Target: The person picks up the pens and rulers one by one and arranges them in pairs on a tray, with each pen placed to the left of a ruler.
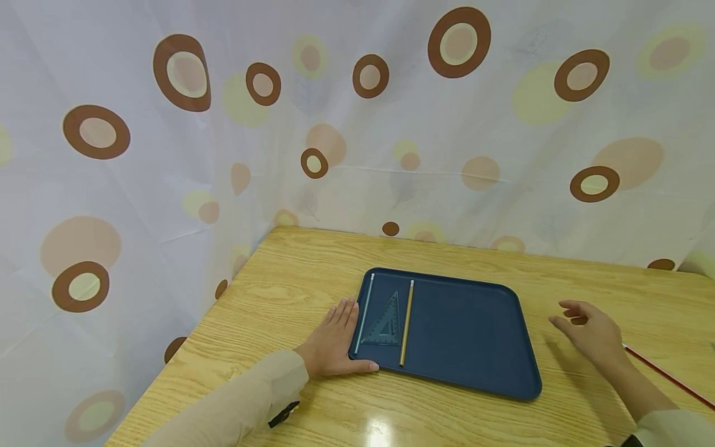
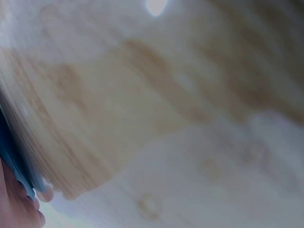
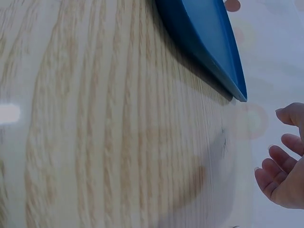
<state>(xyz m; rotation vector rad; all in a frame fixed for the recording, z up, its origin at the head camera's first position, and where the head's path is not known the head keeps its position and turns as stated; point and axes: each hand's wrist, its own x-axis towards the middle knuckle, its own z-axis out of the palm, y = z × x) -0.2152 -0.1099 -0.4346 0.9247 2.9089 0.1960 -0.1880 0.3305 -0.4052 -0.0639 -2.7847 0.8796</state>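
Observation:
A dark blue tray point(image 1: 469, 335) lies on the wooden table. At its left end are a silvery pencil point(image 1: 365, 313), a clear triangular set square point(image 1: 385, 326) and a yellow pencil point(image 1: 407, 323), side by side. My left hand point(image 1: 335, 341) rests against the tray's left edge, fingers straight and thumb along the near corner. To the right of the tray my right hand point(image 1: 592, 332) hovers above the table, fingers loosely bent, with nothing in it. The right wrist view shows that same hand point(image 3: 285, 166) apart from the tray's edge point(image 3: 213, 61).
A red pencil-like stick point(image 1: 665, 372) lies on the table point(image 1: 313, 267) at the right, partly behind the right forearm. A white curtain point(image 1: 335, 112) with brown and yellow circles hangs along the table's back and left sides.

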